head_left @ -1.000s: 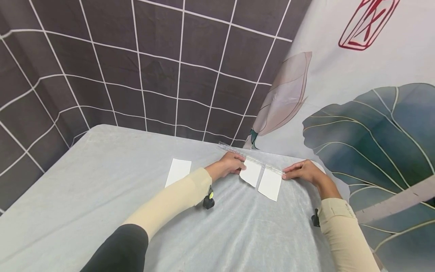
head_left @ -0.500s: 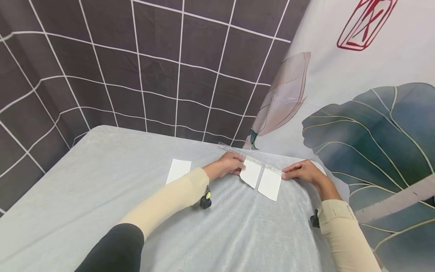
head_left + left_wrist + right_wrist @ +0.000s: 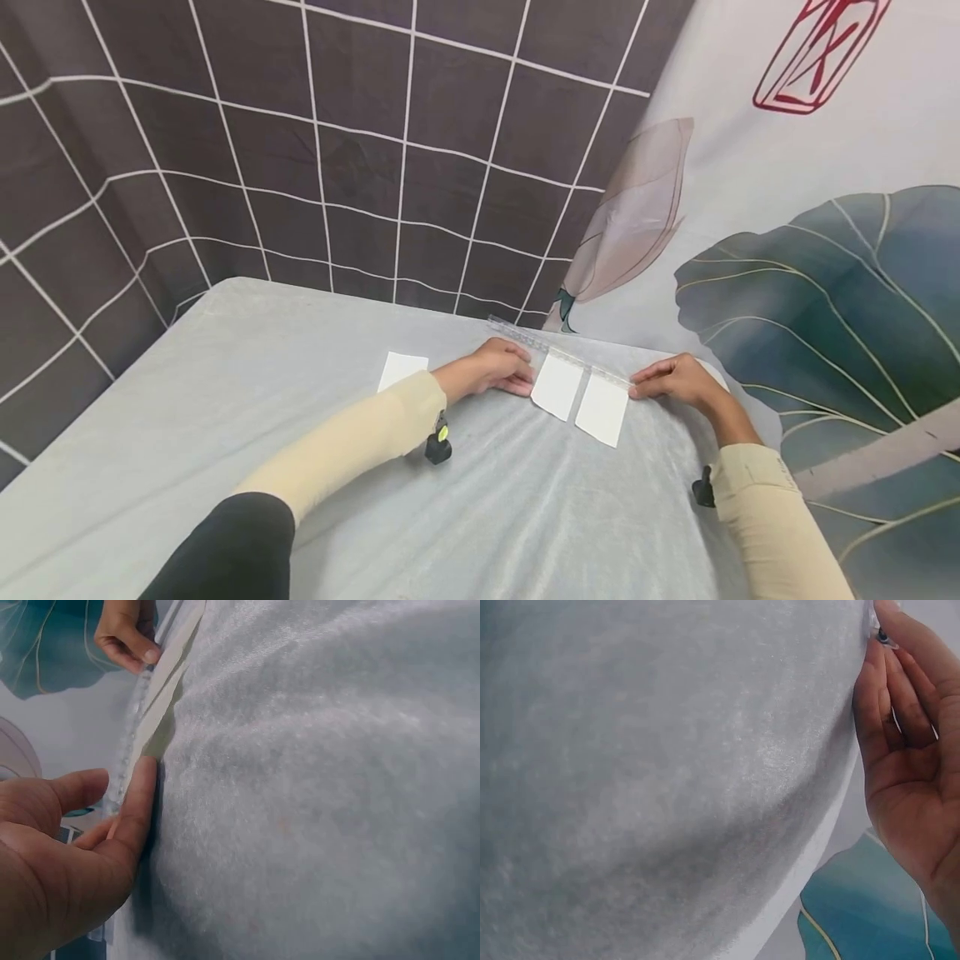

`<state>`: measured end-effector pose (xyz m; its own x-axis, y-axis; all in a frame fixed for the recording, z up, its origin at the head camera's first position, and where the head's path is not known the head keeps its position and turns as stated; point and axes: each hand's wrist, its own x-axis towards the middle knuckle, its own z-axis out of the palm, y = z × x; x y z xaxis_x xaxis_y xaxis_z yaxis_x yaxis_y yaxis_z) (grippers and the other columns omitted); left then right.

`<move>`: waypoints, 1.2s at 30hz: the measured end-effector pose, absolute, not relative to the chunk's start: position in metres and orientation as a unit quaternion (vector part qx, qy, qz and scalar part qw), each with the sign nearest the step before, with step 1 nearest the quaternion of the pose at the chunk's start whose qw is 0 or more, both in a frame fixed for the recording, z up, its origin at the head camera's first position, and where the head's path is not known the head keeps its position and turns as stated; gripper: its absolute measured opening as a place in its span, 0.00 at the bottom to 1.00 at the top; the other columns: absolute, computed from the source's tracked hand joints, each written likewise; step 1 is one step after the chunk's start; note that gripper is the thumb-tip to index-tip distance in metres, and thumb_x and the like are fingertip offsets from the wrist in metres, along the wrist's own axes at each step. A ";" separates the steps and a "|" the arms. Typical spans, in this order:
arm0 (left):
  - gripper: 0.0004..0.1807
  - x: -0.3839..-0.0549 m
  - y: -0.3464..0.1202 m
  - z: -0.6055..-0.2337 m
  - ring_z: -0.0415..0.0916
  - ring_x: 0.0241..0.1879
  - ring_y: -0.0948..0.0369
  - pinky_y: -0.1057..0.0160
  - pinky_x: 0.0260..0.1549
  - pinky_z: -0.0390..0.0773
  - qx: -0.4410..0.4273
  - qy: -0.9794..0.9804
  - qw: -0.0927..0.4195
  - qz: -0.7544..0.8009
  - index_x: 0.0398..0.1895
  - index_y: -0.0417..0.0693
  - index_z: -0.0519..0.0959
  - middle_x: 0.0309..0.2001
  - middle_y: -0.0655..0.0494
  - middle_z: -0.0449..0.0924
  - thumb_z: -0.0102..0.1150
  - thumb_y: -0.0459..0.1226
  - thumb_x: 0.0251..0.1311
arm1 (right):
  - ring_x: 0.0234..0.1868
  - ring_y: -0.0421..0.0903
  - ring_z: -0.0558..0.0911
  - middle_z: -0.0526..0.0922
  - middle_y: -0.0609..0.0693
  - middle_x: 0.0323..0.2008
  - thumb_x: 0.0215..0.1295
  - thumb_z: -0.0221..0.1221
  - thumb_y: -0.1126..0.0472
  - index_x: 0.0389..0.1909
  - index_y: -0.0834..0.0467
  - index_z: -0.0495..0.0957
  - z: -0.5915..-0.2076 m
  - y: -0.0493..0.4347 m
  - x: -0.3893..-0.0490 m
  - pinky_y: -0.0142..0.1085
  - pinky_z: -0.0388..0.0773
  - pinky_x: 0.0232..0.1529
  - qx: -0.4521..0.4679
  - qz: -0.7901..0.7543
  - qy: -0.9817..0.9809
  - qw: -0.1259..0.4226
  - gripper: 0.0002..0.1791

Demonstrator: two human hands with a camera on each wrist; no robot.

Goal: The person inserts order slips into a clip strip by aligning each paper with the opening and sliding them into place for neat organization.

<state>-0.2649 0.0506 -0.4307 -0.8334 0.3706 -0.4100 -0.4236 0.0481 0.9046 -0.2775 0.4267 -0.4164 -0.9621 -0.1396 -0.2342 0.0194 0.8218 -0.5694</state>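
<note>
While the right hand [image 3: 678, 382] pinches one end of a clear, straight plastic ruler [image 3: 542, 342], two white four-sided paper pieces [image 3: 558, 385] lie along it between the hands; the left hand [image 3: 501, 367], fingers relaxed, meets the nearer piece's edge.

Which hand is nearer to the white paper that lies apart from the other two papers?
Left. The left hand is to the right of the separate paper; the right hand is much farther right, at one end of the ruler, beyond the other two papers.
</note>
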 end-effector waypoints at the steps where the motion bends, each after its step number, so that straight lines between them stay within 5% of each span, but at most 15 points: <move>1: 0.26 -0.265 0.049 -0.430 0.87 0.30 0.59 0.60 0.45 0.97 -0.019 0.664 0.290 0.689 0.73 0.28 0.75 0.35 0.47 0.84 0.61 0.21 0.73 | 0.47 0.39 0.88 0.98 0.48 0.45 0.62 0.83 0.46 0.50 0.57 0.96 -0.417 0.427 -0.278 0.36 0.81 0.51 -0.031 -0.300 0.944 0.134 0.22; 29: 0.26 -0.243 0.012 -0.425 0.90 0.35 0.58 0.60 0.49 0.96 0.002 0.649 0.307 0.697 0.75 0.28 0.75 0.44 0.43 0.87 0.62 0.24 0.76 | 0.48 0.35 0.86 0.97 0.51 0.49 0.63 0.84 0.47 0.53 0.61 0.94 -0.418 0.431 -0.289 0.30 0.83 0.48 -0.023 -0.314 0.943 0.110 0.26; 36: 0.27 -0.233 -0.014 -0.413 0.92 0.38 0.58 0.61 0.52 0.96 -0.006 0.661 0.300 0.687 0.76 0.28 0.75 0.60 0.32 0.87 0.62 0.24 0.76 | 0.49 0.38 0.86 0.97 0.51 0.49 0.63 0.84 0.49 0.53 0.61 0.94 -0.420 0.431 -0.295 0.32 0.82 0.49 -0.029 -0.314 0.942 0.112 0.25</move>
